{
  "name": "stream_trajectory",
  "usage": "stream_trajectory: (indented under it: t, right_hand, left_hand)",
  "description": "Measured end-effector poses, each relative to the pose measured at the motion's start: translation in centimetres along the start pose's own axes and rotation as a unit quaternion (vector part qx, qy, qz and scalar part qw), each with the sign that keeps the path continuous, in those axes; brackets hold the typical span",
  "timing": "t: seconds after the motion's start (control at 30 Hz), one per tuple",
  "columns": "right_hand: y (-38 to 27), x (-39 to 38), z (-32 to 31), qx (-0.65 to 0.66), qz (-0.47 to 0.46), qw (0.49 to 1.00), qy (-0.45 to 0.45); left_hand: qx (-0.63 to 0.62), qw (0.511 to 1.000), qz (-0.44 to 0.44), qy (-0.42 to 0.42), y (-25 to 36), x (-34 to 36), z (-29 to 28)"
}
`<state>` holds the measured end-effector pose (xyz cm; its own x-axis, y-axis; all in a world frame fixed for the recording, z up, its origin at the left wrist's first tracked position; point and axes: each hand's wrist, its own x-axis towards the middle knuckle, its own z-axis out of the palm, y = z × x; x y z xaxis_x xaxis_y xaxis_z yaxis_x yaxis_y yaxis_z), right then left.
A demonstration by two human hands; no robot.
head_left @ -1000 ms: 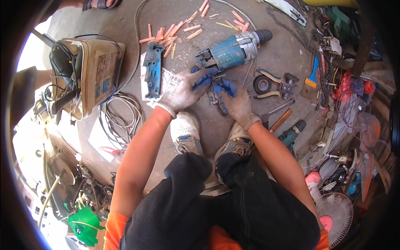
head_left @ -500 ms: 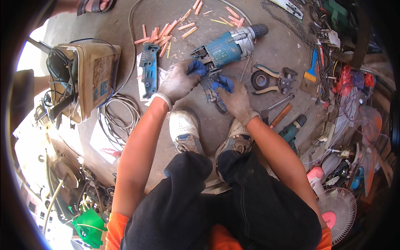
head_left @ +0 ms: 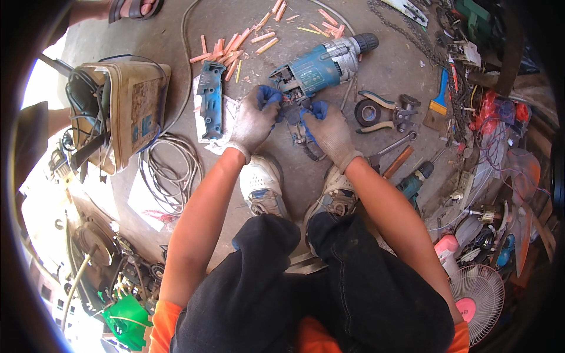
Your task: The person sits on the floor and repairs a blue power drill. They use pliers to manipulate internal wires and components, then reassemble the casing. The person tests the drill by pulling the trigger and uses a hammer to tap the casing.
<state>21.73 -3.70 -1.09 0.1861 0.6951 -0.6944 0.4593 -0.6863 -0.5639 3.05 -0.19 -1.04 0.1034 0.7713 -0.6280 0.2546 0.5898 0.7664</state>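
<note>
A teal and grey power drill (head_left: pixel 318 69) lies on the floor with its handle end opened up and inner parts bare. My left hand (head_left: pixel 253 120), in a grey glove with blue fingertips, is closed in a pinch just below that opened end. Close by on the other side, my right hand (head_left: pixel 331 134), gloved alike, has its fingers pinched at the dark handle parts (head_left: pixel 297 130). Whatever is between the fingertips of either hand is too small and hidden to name. Left of my left hand lies a detached teal handle cover (head_left: pixel 210 100) on white paper.
Right of the drill are black tape (head_left: pixel 368 113), pliers (head_left: pixel 382 101), a wrench (head_left: pixel 395 143) and a scraper (head_left: pixel 438 93). Pink paper rolls (head_left: pixel 232 47) lie beyond. A bucket (head_left: pixel 138 112) and coiled cable (head_left: pixel 170 173) are at left, a fan (head_left: pixel 478 303) lower right. Another person's foot (head_left: pixel 136 8) shows.
My left hand has drawn slightly down and back from the drill's opened end. My right hand has shifted a little, still pinched. The drill and cover lie as before.
</note>
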Motion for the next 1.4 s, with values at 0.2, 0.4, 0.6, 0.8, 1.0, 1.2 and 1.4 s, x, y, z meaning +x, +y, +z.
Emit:
stream_trajectory:
  t: [0.2,0.4,0.6,0.8,1.0,1.2,1.4]
  right_hand:
    - [0.5,0.8,-1.1,0.073,-0.025,0.995,-0.066]
    - [-0.8,1.1,-1.3,-0.019,-0.044,0.996,-0.073]
    - [-1.4,2.0,-2.1,-0.051,-0.047,0.993,-0.092]
    - [-1.2,2.0,-2.1,-0.13,-0.089,0.986,-0.061]
    - [-1.1,1.5,-1.7,-0.098,-0.049,0.991,-0.083]
    - [-0.6,1.1,-1.2,-0.075,-0.104,0.991,-0.049]
    - [-1.2,0.6,-1.1,-0.119,-0.111,0.986,-0.03]
  left_hand:
    - [-0.004,1.0,0.0,-0.003,0.0,0.1,0.0]
    - [-0.05,0.999,-0.01,-0.019,0.1,0.0,-0.2]
    - [-0.216,0.973,-0.069,0.046,-0.5,-1.0,-0.8]
    - [-0.054,0.993,-0.014,-0.105,-0.4,-2.4,-0.3]
    - [-0.109,0.991,-0.028,-0.073,-1.2,-2.1,0.6]
    - [-0.084,0.992,-0.013,-0.092,-2.6,-1.6,0.4]
    - [-0.073,0.996,-0.027,-0.037,-2.8,-1.8,1.5]
